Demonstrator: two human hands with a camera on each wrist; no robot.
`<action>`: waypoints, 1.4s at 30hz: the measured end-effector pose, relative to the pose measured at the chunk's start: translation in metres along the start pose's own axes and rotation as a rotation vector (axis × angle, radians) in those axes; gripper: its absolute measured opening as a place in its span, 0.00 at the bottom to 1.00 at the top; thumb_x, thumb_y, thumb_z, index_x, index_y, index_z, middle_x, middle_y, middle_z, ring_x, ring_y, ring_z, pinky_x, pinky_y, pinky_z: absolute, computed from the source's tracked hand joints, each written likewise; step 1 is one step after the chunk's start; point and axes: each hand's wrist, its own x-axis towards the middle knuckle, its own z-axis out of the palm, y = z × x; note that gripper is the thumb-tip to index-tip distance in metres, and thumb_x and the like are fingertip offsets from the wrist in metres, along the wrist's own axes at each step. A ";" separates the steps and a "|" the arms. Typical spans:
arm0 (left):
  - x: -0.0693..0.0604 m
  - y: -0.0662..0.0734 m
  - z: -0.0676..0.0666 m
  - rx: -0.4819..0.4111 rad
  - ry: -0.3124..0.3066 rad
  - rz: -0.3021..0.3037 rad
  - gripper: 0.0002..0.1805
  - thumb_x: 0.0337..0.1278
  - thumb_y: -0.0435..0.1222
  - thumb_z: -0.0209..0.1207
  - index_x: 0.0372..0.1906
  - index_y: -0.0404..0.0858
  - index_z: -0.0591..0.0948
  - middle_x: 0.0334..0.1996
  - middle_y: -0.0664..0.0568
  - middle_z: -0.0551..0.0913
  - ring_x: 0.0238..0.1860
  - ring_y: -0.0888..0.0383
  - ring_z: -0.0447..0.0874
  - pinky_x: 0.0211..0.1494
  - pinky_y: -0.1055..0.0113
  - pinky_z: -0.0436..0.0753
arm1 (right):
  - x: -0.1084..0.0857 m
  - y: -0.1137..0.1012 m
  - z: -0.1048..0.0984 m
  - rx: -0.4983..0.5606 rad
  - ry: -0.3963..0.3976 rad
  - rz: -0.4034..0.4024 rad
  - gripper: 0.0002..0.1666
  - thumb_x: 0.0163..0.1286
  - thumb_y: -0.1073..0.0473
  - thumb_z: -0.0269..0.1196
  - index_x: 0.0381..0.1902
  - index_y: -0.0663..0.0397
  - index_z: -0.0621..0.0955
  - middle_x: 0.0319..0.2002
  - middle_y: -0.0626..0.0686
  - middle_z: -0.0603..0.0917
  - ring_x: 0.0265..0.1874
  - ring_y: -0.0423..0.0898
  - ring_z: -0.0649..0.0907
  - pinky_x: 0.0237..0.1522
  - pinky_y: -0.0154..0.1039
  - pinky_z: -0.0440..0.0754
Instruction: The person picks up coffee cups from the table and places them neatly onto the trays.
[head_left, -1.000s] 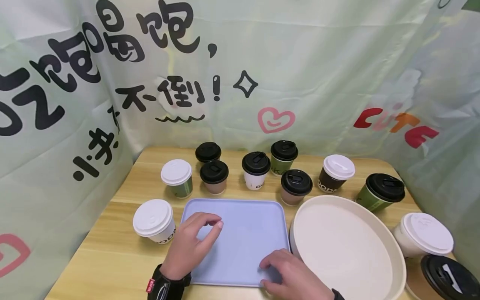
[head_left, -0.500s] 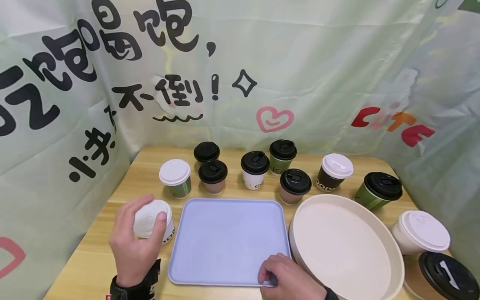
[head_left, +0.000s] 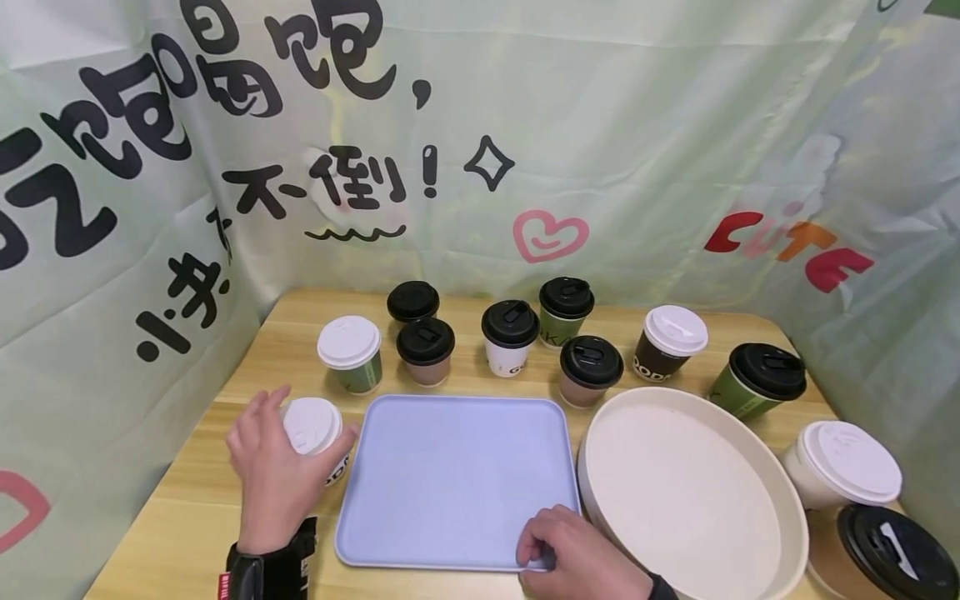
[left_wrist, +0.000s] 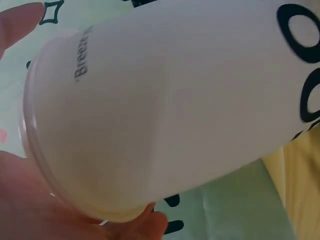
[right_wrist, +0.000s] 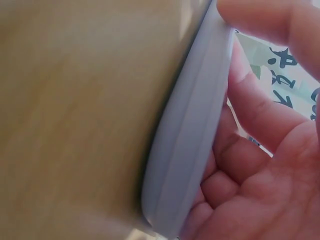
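Note:
In the head view my left hand [head_left: 273, 462] spans a white paper cup [head_left: 311, 427] with a white lid at the table's left, fingers on its far left side and thumb on its right. The left wrist view shows the same cup [left_wrist: 165, 100] close up; fingers lie by its lid, and the thumb stands a little apart from it. The lavender tray [head_left: 457, 483] lies flat in the middle. At its near right corner my right hand [head_left: 577, 554] pinches the rim with curled fingers. The right wrist view shows the tray's side wall [right_wrist: 185, 135] against that hand.
A round cream tray [head_left: 690, 492] stands right of the lavender one. Behind them are several lidded cups, among them a green cup with a white lid [head_left: 350, 343] and a pinkish cup [head_left: 591, 362]. More cups, including a white one [head_left: 847, 458], line the right edge. A printed cloth [head_left: 637, 150] hangs behind.
My left hand has left the lavender tray and moved left to the white cup, its fingers spreading around it. My right hand stays at the tray's corner, its fingers now closer to the rim.

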 end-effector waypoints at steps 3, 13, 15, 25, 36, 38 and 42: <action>0.002 0.000 0.002 0.023 -0.065 -0.046 0.54 0.39 0.47 0.80 0.70 0.30 0.66 0.70 0.26 0.59 0.71 0.29 0.50 0.66 0.33 0.53 | 0.000 0.001 0.000 -0.008 0.011 -0.005 0.11 0.56 0.57 0.73 0.29 0.35 0.81 0.28 0.32 0.73 0.33 0.32 0.71 0.35 0.30 0.72; -0.002 0.002 0.000 0.043 -0.119 -0.127 0.49 0.41 0.38 0.79 0.70 0.31 0.67 0.67 0.27 0.57 0.66 0.29 0.52 0.58 0.35 0.62 | 0.000 0.002 0.000 0.041 -0.033 0.052 0.10 0.57 0.56 0.73 0.29 0.36 0.82 0.29 0.33 0.74 0.33 0.33 0.72 0.35 0.32 0.71; -0.003 0.003 0.000 0.041 -0.120 -0.128 0.49 0.40 0.36 0.79 0.70 0.31 0.67 0.65 0.27 0.57 0.65 0.29 0.52 0.58 0.36 0.63 | 0.000 0.002 0.000 0.045 -0.042 0.061 0.10 0.57 0.57 0.73 0.29 0.36 0.82 0.28 0.34 0.74 0.33 0.33 0.72 0.36 0.32 0.71; -0.002 0.002 0.001 0.051 -0.185 -0.163 0.54 0.37 0.30 0.79 0.74 0.32 0.64 0.66 0.26 0.54 0.67 0.30 0.50 0.60 0.31 0.65 | 0.001 0.003 0.000 0.041 -0.042 0.059 0.11 0.57 0.57 0.73 0.29 0.35 0.81 0.28 0.33 0.74 0.33 0.32 0.71 0.36 0.31 0.71; -0.003 0.001 0.004 0.050 -0.139 -0.112 0.49 0.40 0.31 0.78 0.73 0.37 0.69 0.63 0.26 0.61 0.66 0.30 0.55 0.59 0.35 0.66 | 0.001 0.003 -0.001 0.039 -0.037 0.050 0.10 0.58 0.56 0.73 0.29 0.35 0.81 0.28 0.33 0.73 0.34 0.32 0.71 0.36 0.31 0.71; -0.003 0.001 0.005 0.046 -0.124 -0.114 0.49 0.41 0.31 0.78 0.74 0.36 0.68 0.64 0.26 0.61 0.66 0.30 0.56 0.59 0.34 0.67 | 0.001 0.003 -0.001 0.037 -0.035 0.048 0.10 0.58 0.56 0.73 0.29 0.35 0.81 0.28 0.33 0.74 0.34 0.32 0.71 0.36 0.32 0.71; -0.001 0.001 0.006 0.016 -0.056 -0.108 0.53 0.39 0.31 0.78 0.73 0.29 0.63 0.61 0.25 0.66 0.63 0.29 0.60 0.61 0.35 0.64 | 0.001 0.002 -0.001 0.054 -0.054 0.074 0.10 0.58 0.57 0.73 0.29 0.35 0.81 0.29 0.33 0.74 0.34 0.33 0.71 0.36 0.32 0.71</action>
